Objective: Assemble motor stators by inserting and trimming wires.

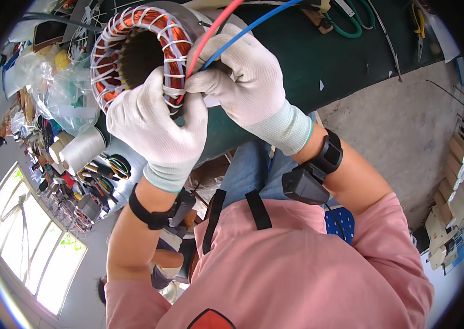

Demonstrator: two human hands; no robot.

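A motor stator (183, 22) lies on its side at the bench's near edge, its open bore facing left and toward me. White cord laces the copper winding (175, 44) around its end. My left hand (155, 123), in a white knit glove, is closed on the winding's near edge, with fingers at the bore and the thumb outside. My gloved right hand (254, 77) pinches at the winding's right side. A red wire (210, 35) and a blue wire (254, 26) run down to its fingertips; what exactly they grip is hidden.
On the dark green bench top (308, 71) lie green-handled scissors (350, 27) and yellow-handled pliers (418, 24) at the far right. Left of the stator are a clear plastic bag (59, 90), a white thread spool (83, 148) and cluttered tools. Another person (166, 263) sits at lower left.
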